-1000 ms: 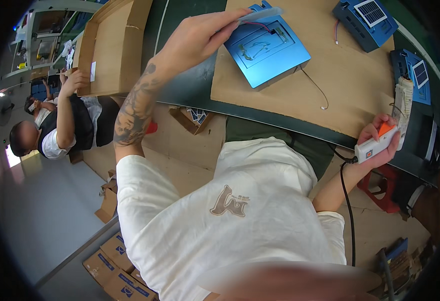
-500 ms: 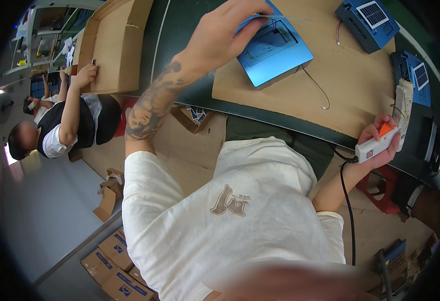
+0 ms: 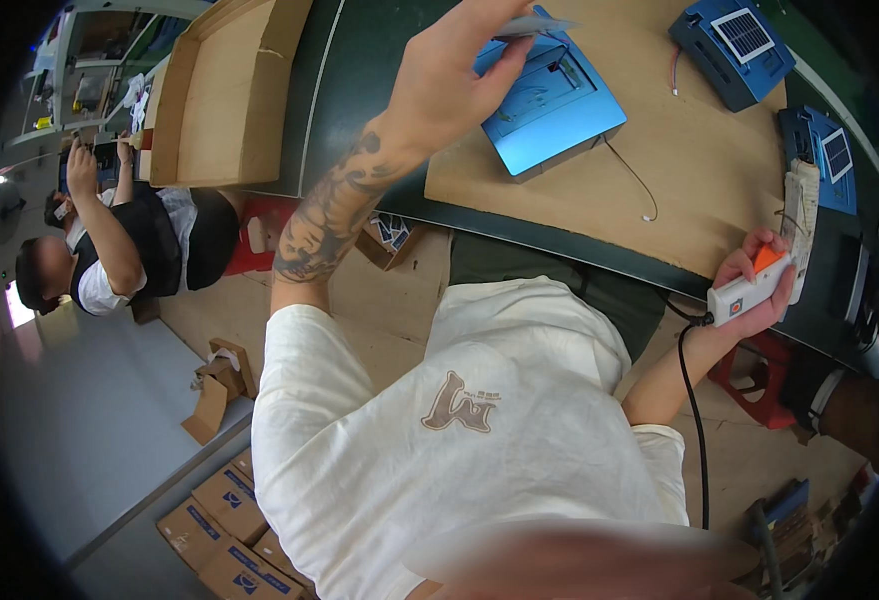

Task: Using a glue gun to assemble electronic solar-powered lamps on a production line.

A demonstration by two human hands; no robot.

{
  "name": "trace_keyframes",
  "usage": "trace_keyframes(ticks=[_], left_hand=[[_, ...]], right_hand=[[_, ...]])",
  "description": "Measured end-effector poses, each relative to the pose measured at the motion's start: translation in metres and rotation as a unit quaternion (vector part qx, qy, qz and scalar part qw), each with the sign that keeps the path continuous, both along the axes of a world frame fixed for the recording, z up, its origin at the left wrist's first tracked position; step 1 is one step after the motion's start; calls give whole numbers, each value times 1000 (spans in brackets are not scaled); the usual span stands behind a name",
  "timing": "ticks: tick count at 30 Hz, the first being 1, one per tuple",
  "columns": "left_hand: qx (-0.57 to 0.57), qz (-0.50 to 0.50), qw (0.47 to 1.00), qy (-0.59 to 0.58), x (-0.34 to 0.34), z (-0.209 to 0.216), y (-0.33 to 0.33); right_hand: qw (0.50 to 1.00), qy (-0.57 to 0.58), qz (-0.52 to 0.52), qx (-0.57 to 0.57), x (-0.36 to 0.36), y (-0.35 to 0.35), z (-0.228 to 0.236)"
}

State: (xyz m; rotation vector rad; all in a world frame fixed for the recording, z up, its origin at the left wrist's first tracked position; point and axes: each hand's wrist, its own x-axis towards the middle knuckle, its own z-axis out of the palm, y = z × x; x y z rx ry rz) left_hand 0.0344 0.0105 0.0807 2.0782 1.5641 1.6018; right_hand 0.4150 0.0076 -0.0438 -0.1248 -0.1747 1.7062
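My left hand is raised at the top middle, pinching a thin flat panel seen almost edge-on. Below it on the cardboard sheet lies a blue box with a recessed rectangular top, and a thin dark wire trails from its near side. At the right table edge, my right hand is wrapped round the handle of a white corded glue gun with an orange trigger. Its long stained body points away from me, and a black cord hangs from the handle.
Two blue boxes with small solar panels stand at the far right. The brown cardboard sheet covers much of the dark green table. An open carton is at the left, where another person sits. Stacked cartons are lower left.
My left hand has shifted slightly with the panel, which has tilted and shows more of its face. My right hand has barely moved. The other person's arm has lifted off the carton.
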Motion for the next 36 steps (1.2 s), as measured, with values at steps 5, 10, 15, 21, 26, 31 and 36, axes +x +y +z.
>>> trace_keyframes(ticks=[5, 10, 15, 21, 26, 31, 36], left_hand=[[-7, -29, 998, 59, -20, -23, -4], [-95, -21, 995, 2, -29, -46, -15], [-81, -27, 994, -69, -30, -64, -23], [-80, -27, 990, -112, -29, -78, -22], [-22, -38, 998, -47, -26, -80, -22], [208, -110, 970, -56, -31, -106, 11], [-42, -48, 993, -98, -20, -52, -23]], right_hand=[[1000, -2, 9, 10, 1, 1, 2], [998, -62, 6, 12, 1, -3, 7], [982, -174, 45, 67, -4, -12, 18], [918, -364, 88, 133, -49, -23, 70], [809, -561, 110, 136, -94, -20, 110], [721, -649, 173, 169, -110, 10, 123], [702, -669, 182, 163, -119, 22, 136]])
